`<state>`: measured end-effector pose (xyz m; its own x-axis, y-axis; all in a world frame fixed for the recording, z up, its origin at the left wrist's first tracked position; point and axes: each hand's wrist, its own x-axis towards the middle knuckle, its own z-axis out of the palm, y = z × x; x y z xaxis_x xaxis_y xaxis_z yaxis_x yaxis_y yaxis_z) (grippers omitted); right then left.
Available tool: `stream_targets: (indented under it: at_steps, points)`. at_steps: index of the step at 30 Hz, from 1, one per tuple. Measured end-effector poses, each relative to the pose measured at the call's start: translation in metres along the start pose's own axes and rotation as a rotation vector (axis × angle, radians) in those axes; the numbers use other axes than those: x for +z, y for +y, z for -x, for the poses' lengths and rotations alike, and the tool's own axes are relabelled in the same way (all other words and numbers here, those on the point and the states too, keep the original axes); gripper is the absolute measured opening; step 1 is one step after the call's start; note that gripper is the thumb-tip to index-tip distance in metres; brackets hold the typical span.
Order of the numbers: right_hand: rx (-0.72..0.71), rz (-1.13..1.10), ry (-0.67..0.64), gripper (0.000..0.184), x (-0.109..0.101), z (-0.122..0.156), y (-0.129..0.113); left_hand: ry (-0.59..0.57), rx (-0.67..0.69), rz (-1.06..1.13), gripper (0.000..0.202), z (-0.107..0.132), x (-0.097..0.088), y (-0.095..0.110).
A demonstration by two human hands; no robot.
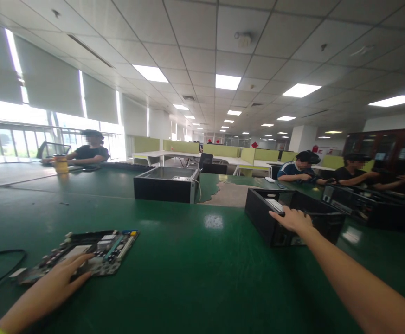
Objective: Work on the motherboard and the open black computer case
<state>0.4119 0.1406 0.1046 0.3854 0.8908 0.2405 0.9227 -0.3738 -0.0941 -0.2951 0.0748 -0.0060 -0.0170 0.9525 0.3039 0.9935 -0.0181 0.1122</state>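
Note:
On the near left of the green table, a motherboard (pixel 113 248) lies flat with its slots and white connectors facing up. My left hand (pixel 61 278) rests over its near edge, fingers stretched out and thumb apart, not closed round it. Farther off to the right stands a black computer case (pixel 260 222) with its top side uncovered. My right hand (pixel 295 220) is at its near rim, fingers bent over the edge, gripping it. A pale part (pixel 275 204) shows inside the case just beyond my fingers; the rest of the inside is mostly dark.
A second uncovered case (pixel 163 188) with a pale cable stands mid-table. Another dark case (pixel 376 208) is at far right. A black cable (pixel 3 253) curls at left. A container of amber liquid (pixel 61 164) stands farther back. Several people sit around the table.

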Motion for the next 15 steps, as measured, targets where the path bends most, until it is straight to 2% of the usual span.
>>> stream_targets:
  at_steps: [4,7,9,12,15]
  points:
    - [0.000,0.034,-0.001,0.076,-0.008,0.001,-0.003,0.062,0.057,-0.018,0.059,0.006,-0.008,0.010]
    - [0.013,0.052,0.019,0.074,-0.015,0.008,-0.008,0.170,0.100,-0.003,0.052,0.006,-0.011,0.021]
    - [0.021,0.057,0.042,0.075,-0.019,0.017,-0.012,0.247,0.154,0.022,0.047,0.003,-0.015,0.036]
    - [-0.012,0.070,0.095,0.071,-0.024,0.035,-0.017,0.295,0.236,0.085,0.043,-0.006,-0.025,0.077]
    - [-0.057,0.037,0.161,0.063,-0.030,0.058,-0.021,0.279,0.334,0.176,0.043,-0.016,-0.039,0.140]
